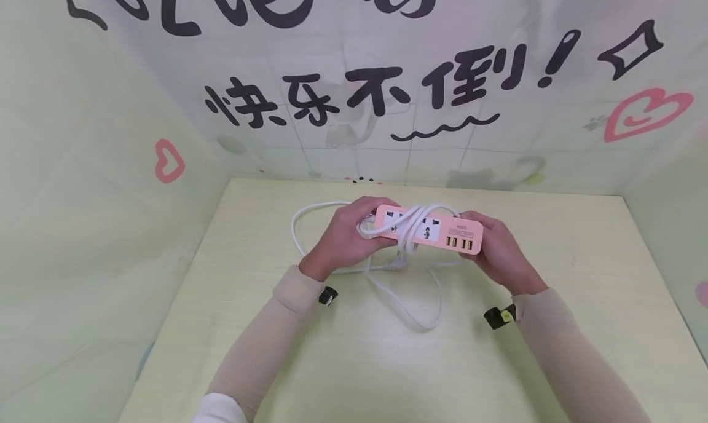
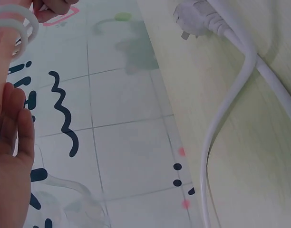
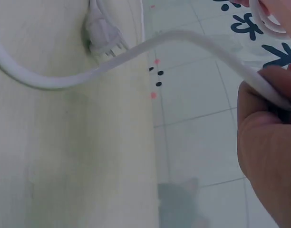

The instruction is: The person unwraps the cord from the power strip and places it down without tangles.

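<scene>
A pink power strip [image 1: 444,229] with white sockets and several USB ports is held above the table between both hands. White cord [image 1: 410,226] is wrapped around its middle in a few turns. My left hand [image 1: 351,233] grips the strip's left end; in the left wrist view its fingers [image 2: 24,133] lie against the pink side. The right hand [image 1: 502,251] holds the other end. In the right wrist view, a stretch of cord [image 3: 183,37] runs into that hand [image 3: 266,142]. The white plug [image 1: 397,263] lies on the table, its prongs visible in the right wrist view.
Loose cord [image 1: 423,328] loops over the pale wooden table [image 1: 387,374] below and left of the strip. Behind the table hangs a light sheet [image 1: 343,165] with black lettering; more sheet [image 1: 83,226] covers the left side. Dark devices [image 1: 498,317] sit at both wrists.
</scene>
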`<control>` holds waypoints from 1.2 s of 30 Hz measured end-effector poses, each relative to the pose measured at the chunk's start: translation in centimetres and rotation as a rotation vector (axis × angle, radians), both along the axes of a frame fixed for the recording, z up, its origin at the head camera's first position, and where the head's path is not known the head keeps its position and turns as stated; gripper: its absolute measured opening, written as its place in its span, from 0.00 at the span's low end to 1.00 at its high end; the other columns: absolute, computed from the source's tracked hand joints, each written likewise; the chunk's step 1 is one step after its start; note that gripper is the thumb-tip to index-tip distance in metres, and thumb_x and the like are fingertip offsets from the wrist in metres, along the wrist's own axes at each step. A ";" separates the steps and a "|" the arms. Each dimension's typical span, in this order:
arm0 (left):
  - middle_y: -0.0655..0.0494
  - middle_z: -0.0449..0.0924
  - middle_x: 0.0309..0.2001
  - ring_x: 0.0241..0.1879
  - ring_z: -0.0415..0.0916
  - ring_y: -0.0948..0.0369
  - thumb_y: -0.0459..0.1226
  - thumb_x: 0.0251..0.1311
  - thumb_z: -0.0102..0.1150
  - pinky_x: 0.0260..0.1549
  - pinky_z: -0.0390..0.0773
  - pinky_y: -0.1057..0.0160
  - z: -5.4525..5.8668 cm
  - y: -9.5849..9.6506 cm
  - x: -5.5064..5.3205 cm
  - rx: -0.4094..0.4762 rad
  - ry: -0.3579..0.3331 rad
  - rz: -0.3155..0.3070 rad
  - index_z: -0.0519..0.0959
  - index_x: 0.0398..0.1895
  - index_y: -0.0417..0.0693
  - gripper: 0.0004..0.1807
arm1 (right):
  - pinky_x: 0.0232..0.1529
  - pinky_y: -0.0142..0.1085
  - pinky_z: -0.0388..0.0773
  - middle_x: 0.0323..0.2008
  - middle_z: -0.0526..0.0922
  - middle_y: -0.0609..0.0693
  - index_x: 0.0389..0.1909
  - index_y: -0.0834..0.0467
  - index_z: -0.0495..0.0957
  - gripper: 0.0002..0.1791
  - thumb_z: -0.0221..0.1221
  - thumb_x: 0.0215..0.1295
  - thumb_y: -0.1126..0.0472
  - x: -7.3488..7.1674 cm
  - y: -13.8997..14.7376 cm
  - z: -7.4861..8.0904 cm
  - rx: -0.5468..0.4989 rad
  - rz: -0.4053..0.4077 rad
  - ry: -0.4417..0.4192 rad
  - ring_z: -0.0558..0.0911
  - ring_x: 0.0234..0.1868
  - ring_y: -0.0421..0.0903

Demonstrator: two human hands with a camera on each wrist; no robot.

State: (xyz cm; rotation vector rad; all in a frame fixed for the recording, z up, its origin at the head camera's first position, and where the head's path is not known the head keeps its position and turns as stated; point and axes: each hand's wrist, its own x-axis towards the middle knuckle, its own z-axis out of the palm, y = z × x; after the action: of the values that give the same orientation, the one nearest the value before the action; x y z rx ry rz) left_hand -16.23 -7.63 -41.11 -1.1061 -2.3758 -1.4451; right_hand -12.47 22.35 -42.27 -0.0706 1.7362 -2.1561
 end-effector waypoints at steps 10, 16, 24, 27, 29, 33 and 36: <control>0.54 0.85 0.55 0.55 0.81 0.60 0.37 0.48 0.81 0.58 0.81 0.61 -0.3 -0.2 -0.1 0.032 0.016 0.018 0.80 0.59 0.48 0.32 | 0.20 0.36 0.63 0.19 0.68 0.41 0.48 0.58 0.84 0.15 0.57 0.76 0.51 1.4 2.1 5.7 0.561 -0.177 0.332 0.65 0.20 0.42; 0.52 0.85 0.53 0.55 0.82 0.58 0.37 0.48 0.81 0.59 0.82 0.62 -0.9 -0.2 -0.3 0.015 0.051 0.117 0.79 0.58 0.45 0.32 | 0.16 0.32 0.61 0.18 0.70 0.40 0.38 0.52 0.86 0.06 0.62 0.71 0.65 3.5 0.9 7.1 0.698 -0.027 0.652 0.63 0.17 0.38; 0.50 0.86 0.53 0.57 0.83 0.56 0.37 0.47 0.81 0.62 0.80 0.62 -0.9 -0.1 -0.6 0.052 0.107 0.158 0.79 0.59 0.43 0.33 | 0.21 0.26 0.65 0.18 0.69 0.34 0.34 0.43 0.83 0.09 0.62 0.71 0.61 4.5 -0.9 4.9 0.678 0.337 0.610 0.62 0.20 0.29; 0.49 0.86 0.53 0.58 0.83 0.54 0.35 0.48 0.81 0.63 0.80 0.62 -0.6 -0.2 -0.5 0.083 0.092 0.151 0.79 0.59 0.42 0.32 | 0.23 0.27 0.67 0.18 0.69 0.35 0.33 0.45 0.84 0.07 0.61 0.72 0.59 4.0 -0.8 3.6 0.730 0.374 0.553 0.63 0.20 0.29; 0.48 0.86 0.53 0.60 0.82 0.53 0.33 0.47 0.81 0.65 0.79 0.61 -0.3 -0.2 -0.4 0.106 0.072 0.139 0.79 0.59 0.42 0.33 | 0.25 0.27 0.68 0.19 0.71 0.36 0.34 0.47 0.84 0.07 0.61 0.73 0.58 3.5 -0.4 2.9 0.782 0.368 0.514 0.64 0.20 0.31; 0.47 0.86 0.53 0.59 0.82 0.53 0.32 0.46 0.81 0.65 0.78 0.59 0.1 -0.3 0.1 0.138 0.036 0.101 0.79 0.59 0.42 0.33 | 0.25 0.30 0.70 0.21 0.76 0.43 0.37 0.52 0.84 0.08 0.58 0.74 0.56 2.3 0.6 1.7 0.887 0.299 0.433 0.68 0.20 0.35; 0.47 0.86 0.52 0.56 0.83 0.54 0.30 0.46 0.81 0.63 0.80 0.59 0.3 -0.2 0.4 0.149 0.010 0.053 0.79 0.58 0.42 0.33 | 0.21 0.30 0.68 0.24 0.81 0.50 0.47 0.58 0.83 0.11 0.55 0.76 0.58 1.4 1.4 1.5 0.934 0.205 0.396 0.70 0.21 0.38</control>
State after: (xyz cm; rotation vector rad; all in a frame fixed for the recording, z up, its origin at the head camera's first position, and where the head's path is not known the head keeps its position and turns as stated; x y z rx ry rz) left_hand -15.87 -7.86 -40.78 -1.0050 -2.2303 -1.5655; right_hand -11.08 23.79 -40.80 -0.4189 2.6418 -1.0661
